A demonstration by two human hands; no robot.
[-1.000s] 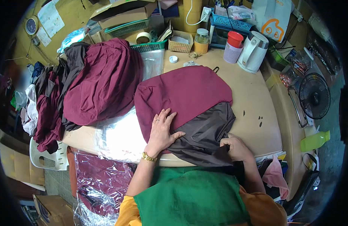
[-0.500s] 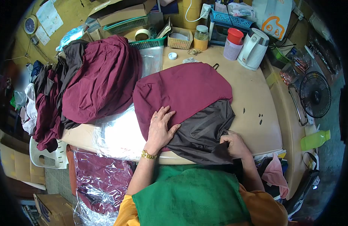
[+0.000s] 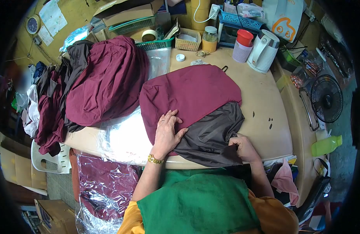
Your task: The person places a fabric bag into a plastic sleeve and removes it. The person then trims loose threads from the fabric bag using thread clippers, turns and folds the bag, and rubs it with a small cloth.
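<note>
At far left, loose maroon and dark cloth (image 3: 49,117) hangs beside a bunched maroon pile (image 3: 106,85); neither is laid flat. Below the table edge, a clear plastic bag (image 3: 106,183) encloses maroon cloth (its contents appear to be packed). Centrally, the fabric piece (image 3: 191,87) lies on the padded worktable (image 3: 265,128), directly in front of the person, with a small black loop (image 3: 225,69) protruding from its far edge. The left hand (image 3: 166,136) is palm down on its near-left portion, fingers extended and moderately spread, thumb reaching the dark panel (image 3: 209,128); it presses without gripping. The maroon portion is spread out, with creases at its left side. The dark panel is rumpled toward the near edge. The right hand (image 3: 245,150), at the near-right corner, has its fingers curled closed on the dark panel; the exact fingertip contact cannot be seen. Handling is judged to be partway through: the maroon portion is largely arranged, while the dark panel remains unsmoothed. At far right stands a black fan (image 3: 326,99).
</note>
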